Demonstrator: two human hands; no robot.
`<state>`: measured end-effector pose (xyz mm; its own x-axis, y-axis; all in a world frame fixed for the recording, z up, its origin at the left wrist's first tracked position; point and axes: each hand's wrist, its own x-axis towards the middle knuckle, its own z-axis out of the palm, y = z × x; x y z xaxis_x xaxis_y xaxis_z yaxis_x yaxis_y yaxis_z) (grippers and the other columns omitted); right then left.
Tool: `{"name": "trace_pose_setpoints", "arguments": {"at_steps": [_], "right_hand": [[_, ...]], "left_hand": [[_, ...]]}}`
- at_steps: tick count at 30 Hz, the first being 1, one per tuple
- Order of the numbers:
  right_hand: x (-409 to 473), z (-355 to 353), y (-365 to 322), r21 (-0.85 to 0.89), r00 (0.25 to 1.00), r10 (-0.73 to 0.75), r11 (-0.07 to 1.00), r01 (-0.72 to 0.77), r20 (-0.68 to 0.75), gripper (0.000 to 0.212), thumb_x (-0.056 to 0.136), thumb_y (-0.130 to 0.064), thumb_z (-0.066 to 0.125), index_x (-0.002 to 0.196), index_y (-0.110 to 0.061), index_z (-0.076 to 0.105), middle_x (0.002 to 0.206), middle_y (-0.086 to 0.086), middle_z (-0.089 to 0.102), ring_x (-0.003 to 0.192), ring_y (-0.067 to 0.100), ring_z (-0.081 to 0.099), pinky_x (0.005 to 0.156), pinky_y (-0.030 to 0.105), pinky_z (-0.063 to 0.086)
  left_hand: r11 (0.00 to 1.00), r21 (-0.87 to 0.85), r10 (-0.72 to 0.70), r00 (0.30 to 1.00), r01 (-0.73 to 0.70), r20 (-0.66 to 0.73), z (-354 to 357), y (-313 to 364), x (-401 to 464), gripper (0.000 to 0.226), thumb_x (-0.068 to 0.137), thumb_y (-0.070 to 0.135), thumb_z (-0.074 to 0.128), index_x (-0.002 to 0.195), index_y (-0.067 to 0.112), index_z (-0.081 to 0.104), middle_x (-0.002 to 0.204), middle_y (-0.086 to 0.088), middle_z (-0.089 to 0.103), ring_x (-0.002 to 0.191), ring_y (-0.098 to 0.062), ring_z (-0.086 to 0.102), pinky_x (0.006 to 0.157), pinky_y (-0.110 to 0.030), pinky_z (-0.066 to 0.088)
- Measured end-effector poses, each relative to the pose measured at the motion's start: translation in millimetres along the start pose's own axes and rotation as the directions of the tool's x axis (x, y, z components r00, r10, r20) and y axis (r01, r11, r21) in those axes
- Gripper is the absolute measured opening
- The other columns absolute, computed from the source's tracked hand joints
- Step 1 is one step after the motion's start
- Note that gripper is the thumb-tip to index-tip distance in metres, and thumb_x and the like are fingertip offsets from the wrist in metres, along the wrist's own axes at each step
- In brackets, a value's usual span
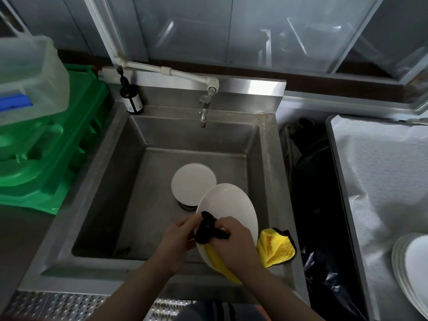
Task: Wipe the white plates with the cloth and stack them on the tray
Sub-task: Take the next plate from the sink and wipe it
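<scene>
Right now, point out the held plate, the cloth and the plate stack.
held plate (231,202): head view, upper inner face.
cloth (275,247): head view, yellow fold right of the plate.
plate stack (414,269): head view, top plate's face, at the frame's right edge.

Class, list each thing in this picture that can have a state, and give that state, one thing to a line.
Tap: off, no water running.
Sink: no standing water.
Held plate: tilted over the sink, being wiped.
Cloth: yellow and black, bunched against the plate.
Plate in sink: lying in the basin.
Plate stack: piled at right.
Left hand: holds the plate's rim.
Right hand: grips the cloth.
</scene>
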<state>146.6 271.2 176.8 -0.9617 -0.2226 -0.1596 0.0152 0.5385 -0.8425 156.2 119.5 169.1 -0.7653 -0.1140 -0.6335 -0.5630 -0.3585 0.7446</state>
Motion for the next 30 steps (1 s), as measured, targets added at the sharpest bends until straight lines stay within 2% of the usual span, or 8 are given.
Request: {"name": "trace_pose_setpoints", "arguments": {"at_steps": [3,8,12,16,19,23,27,30], "right_hand": [[3.0,0.0,3.7,-0.01,0.998,-0.008,1.0,0.007,-0.055,0.019,0.08,-0.013,0.069,0.087,-0.029,0.063,0.085,-0.017,0.058,0.083,-0.002,0.054,0.074,0.006,0.038],[9.4,-7.3,18.8,-0.021,0.996,0.014,1.0,-0.015,-0.089,0.024,0.077,-0.007,0.07,0.088,-0.028,0.065,0.086,-0.017,0.059,0.082,-0.001,0.054,0.073,0.006,0.038],[13.4,-14.5,34.0,-0.015,0.994,0.063,0.998,-0.065,-0.091,0.021,0.079,-0.006,0.07,0.091,-0.023,0.066,0.089,-0.013,0.059,0.083,0.002,0.054,0.07,0.006,0.038],[17.1,-21.8,47.1,0.001,0.988,0.092,0.996,-0.093,-0.122,0.015,0.082,-0.009,0.067,0.086,-0.023,0.064,0.084,-0.011,0.058,0.082,-0.002,0.053,0.066,0.01,0.038],[23.0,-27.4,63.9,-0.04,0.98,0.141,0.988,-0.148,-0.143,0.01,0.084,-0.015,0.067,0.092,-0.022,0.067,0.089,-0.006,0.06,0.081,0.0,0.053,0.065,0.015,0.037],[29.0,-33.2,76.9,-0.069,0.969,0.193,0.976,-0.206,-0.156,0.017,0.087,-0.016,0.066,0.104,-0.018,0.067,0.099,-0.004,0.059,0.084,0.001,0.05,0.066,0.01,0.035],[34.1,-32.8,78.2,-0.06,0.957,0.202,0.974,-0.218,-0.208,0.015,0.087,-0.017,0.065,0.102,-0.018,0.067,0.097,-0.003,0.06,0.086,0.01,0.054,0.064,0.015,0.035],[37.0,-33.6,77.0,-0.046,0.958,0.224,0.971,-0.235,-0.179,0.012,0.087,-0.019,0.066,0.098,-0.02,0.067,0.093,-0.002,0.061,0.082,0.009,0.055,0.061,0.015,0.033]], "left_hand": [[1.0,0.005,0.017,1.0,-0.017,0.005,-2.4,3.1,-0.3,0.047,0.085,0.033,0.062,0.115,-0.002,0.07,0.107,-0.023,0.073,0.102,-0.039,0.068,0.079,-0.04,0.056],[0.999,0.016,0.037,0.998,-0.037,-0.045,-1.9,4.9,-2.0,0.029,0.097,0.022,0.057,0.102,-0.002,0.071,0.09,-0.018,0.075,0.084,-0.031,0.071,0.066,-0.034,0.059],[0.997,0.016,0.071,0.996,-0.071,-0.056,-3.0,7.3,-5.7,0.025,0.098,0.019,0.056,0.09,-0.001,0.07,0.072,-0.009,0.072,0.071,-0.022,0.07,0.06,-0.03,0.056],[0.995,-0.009,0.095,0.994,-0.096,-0.057,-0.9,11.6,-8.1,0.031,0.099,0.012,0.054,0.073,0.006,0.068,0.062,-0.004,0.068,0.059,-0.014,0.066,0.051,-0.023,0.052],[0.993,-0.018,0.111,0.992,-0.112,-0.057,-0.4,15.2,-8.1,0.025,0.099,0.011,0.055,0.083,0.004,0.071,0.071,-0.007,0.073,0.065,-0.015,0.07,0.055,-0.025,0.055],[0.993,-0.037,0.112,0.992,-0.114,-0.056,3.5,15.7,-7.4,0.02,0.098,0.008,0.054,0.091,0.001,0.071,0.077,-0.009,0.075,0.068,-0.015,0.071,0.058,-0.026,0.058],[0.993,-0.059,0.101,0.993,-0.104,-0.052,4.9,15.3,-5.6,0.02,0.097,0.01,0.054,0.097,0.0,0.07,0.078,-0.009,0.075,0.07,-0.016,0.071,0.058,-0.026,0.057],[0.993,-0.077,0.086,0.995,-0.09,-0.053,4.2,16.1,-4.7,0.021,0.098,0.012,0.053,0.101,-0.001,0.07,0.082,-0.01,0.076,0.071,-0.016,0.072,0.059,-0.026,0.057]]}}
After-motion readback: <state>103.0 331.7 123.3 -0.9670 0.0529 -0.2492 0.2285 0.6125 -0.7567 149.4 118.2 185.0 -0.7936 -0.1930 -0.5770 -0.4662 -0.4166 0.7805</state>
